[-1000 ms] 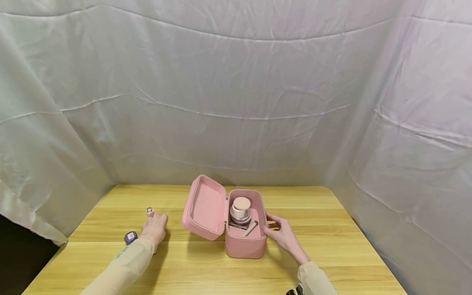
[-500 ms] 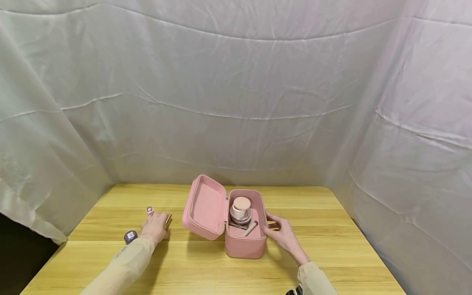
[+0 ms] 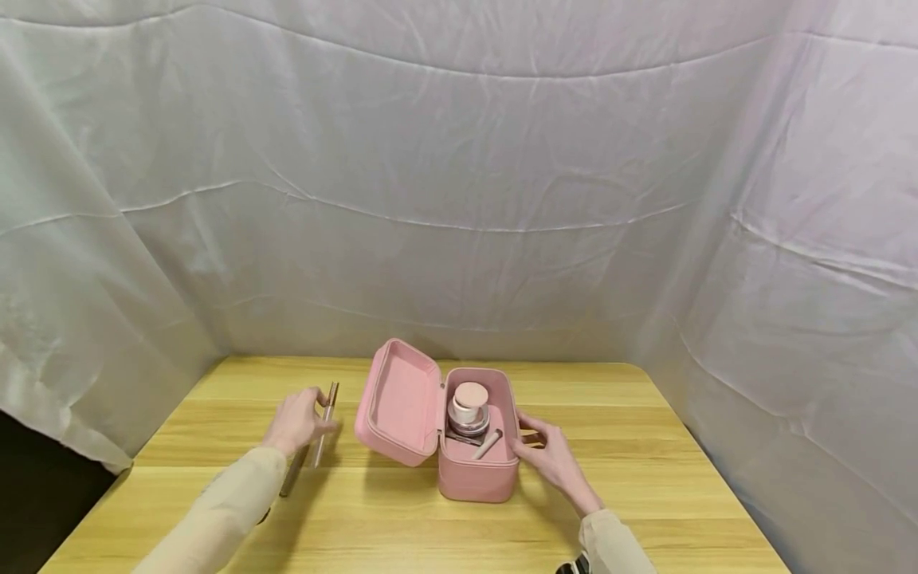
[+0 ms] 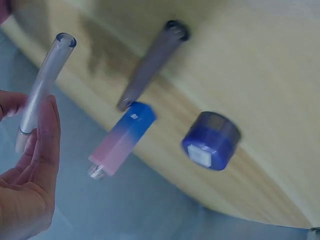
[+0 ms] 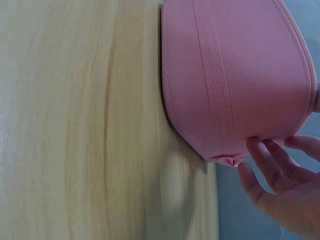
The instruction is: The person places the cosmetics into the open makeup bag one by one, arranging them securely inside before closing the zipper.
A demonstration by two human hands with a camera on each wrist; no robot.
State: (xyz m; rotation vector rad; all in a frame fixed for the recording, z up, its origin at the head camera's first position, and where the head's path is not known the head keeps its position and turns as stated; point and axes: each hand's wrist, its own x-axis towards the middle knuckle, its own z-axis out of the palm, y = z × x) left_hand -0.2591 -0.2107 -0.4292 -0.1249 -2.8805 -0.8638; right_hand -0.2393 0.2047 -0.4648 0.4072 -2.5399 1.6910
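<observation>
In the head view my left hand (image 3: 296, 422) pinches a slim clear-and-rose-gold cosmetic tube (image 3: 329, 410) between thumb and fingers, left of the pink makeup case (image 3: 479, 482). The left wrist view shows the tube (image 4: 44, 87) tilted in the fingers, its top end free. Beneath that hand lies a second, darker tube (image 3: 294, 472). My right hand (image 3: 551, 456) holds the case's right wall, thumb at the rim and fingers along the outside; fingertips touch the pink side in the right wrist view. The case stands with its lid (image 3: 406, 402) tipped back to the left.
Inside the case sit a pink-lidded jar (image 3: 469, 399) on a round compact and a short, brush-like stick (image 3: 488, 444). A blue-and-pink bottle (image 4: 122, 140) and a purple jar (image 4: 211, 141) are on the table at left, mostly hidden by the left arm in the head view.
My left hand has picked up the slim tube and raised it slightly off to the side, uncovering the darker tube. The sleeve now covers the purple jar. The right hand and case stay put.
</observation>
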